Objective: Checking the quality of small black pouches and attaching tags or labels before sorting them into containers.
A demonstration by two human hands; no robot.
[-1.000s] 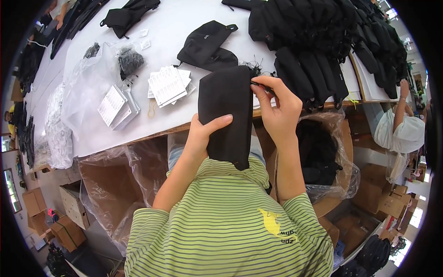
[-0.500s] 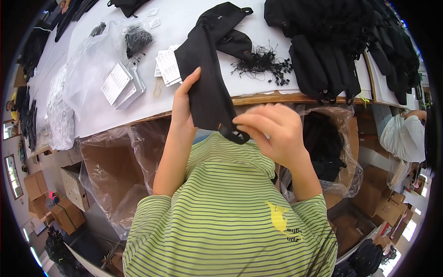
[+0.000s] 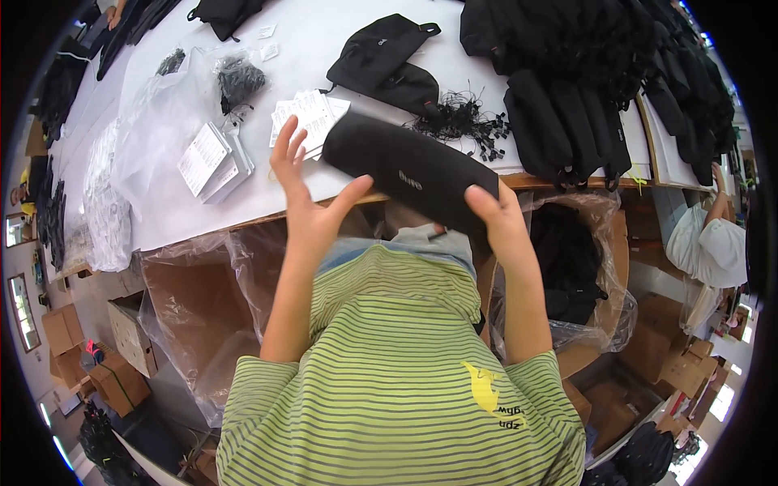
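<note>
A long black fabric pouch (image 3: pixel 405 166) hangs slantwise in the air before the table's front edge, its left end higher. My right hand (image 3: pixel 509 227) grips its lower right end, thumb on top; the fingers behind are partly hidden. Just off the pouch's left end, my left hand (image 3: pixel 312 211) is open, fingers and thumb spread, with nothing in it. Beyond the pouch, a fan of white printed tags (image 3: pixel 304 113) lies on the white table (image 3: pixel 284 65). Behind it are a heap of black tag strings (image 3: pixel 478 121) and more black pouches (image 3: pixel 381 65).
Black pouches (image 3: pixel 559 121) pile up at the right of the table. To the left lie a stack of white booklets (image 3: pixel 207 158) and clear plastic bags (image 3: pixel 154 146). Plastic-lined cartons (image 3: pixel 198 292) stand below the table edge. A person's arm shows far right (image 3: pixel 719 194).
The pouch has swung from nearly upright to slantwise. My left hand has let go of it and spread open. My right hand has moved from a pinch near its loop to a grip on one end.
</note>
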